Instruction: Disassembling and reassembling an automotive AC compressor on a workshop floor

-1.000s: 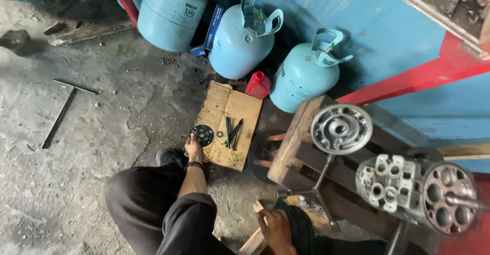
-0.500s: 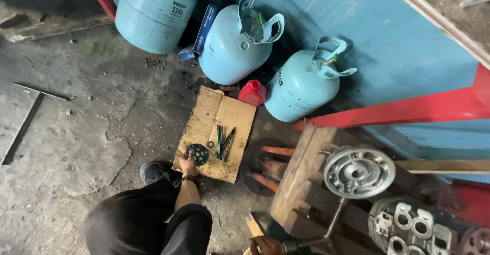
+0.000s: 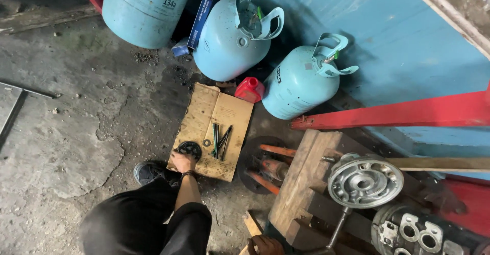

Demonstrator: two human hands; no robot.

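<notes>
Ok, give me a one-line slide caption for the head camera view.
Left hand on a black disc atop cardboard, with three blue gas cylinders behind on the concrete floor.

Illumination is moderate, soft and diffuse, with no hard-edged shadows. The blue wall (image 3: pixel 408 46) and the gas cylinders (image 3: pixel 232 38) are evenly lit, and faint sheen appears on the cylinder shoulders. Deep shadow fills the gaps between the cylinders and the area beneath the red beam (image 3: pixel 398 113). The concrete floor (image 3: pixel 66 132) is dimmer at left. Focus is sharp at centre. Wide-angle distortion bends lines toward the frame edges.
</notes>
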